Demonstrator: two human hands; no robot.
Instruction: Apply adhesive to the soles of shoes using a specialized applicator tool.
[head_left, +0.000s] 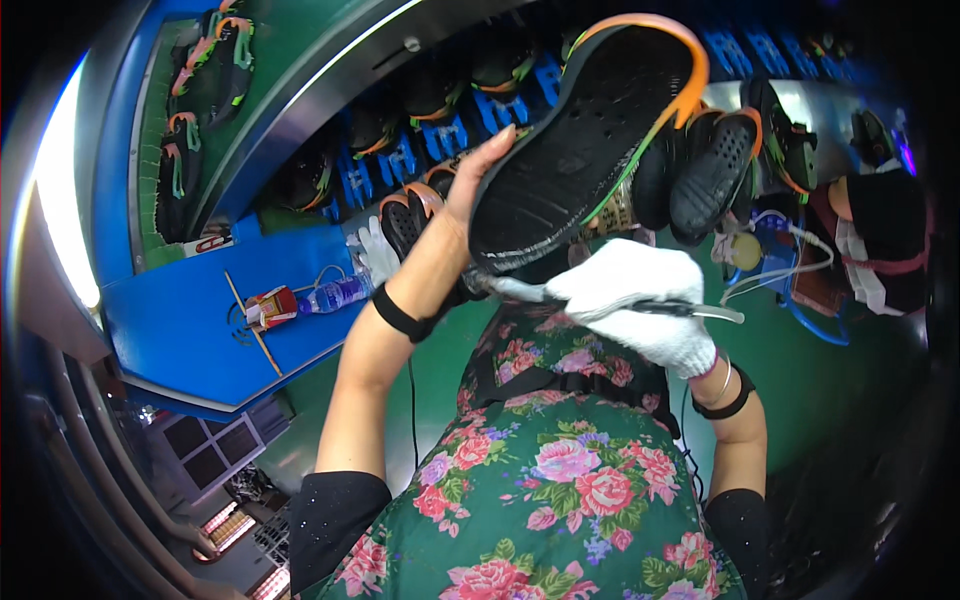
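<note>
- The black shoe [575, 160] is held up at the upper centre, in front of the rack, its dark footbed turned to the view and its orange-and-green trim at the far end and along the right edge.
- A slip is judged possible: the near end looks glossy, and only the thumb of the left hand [478, 182] is seen against the edge, so the shoe could twist if pushed from that end.
- The slender tool [516, 289] could skid or leave a mark on the footbed if its tip were angled badly; whether the shoe is touched by it cannot be told.
- The hanging shoes [712, 178] just behind could be knocked if the raised shoe were swung to the right.
- Grasp of the tool might be loosened by the loose knit of the white glove, should the fabric slide.
- The left arm is stretched up and forward, with the bare thumb pointed upward along the shoe's left edge; the fingers are hidden behind it, and the shoe appears to be pinched between them and the thumb.
- The gloved right hand [635, 300] is bent inward below the shoe, its fingers closed around the tool, whose pale handle is left jutting out to the right.
- The blue surface [190, 335], with its bottle [336, 293], is left well apart from both hands.
</note>
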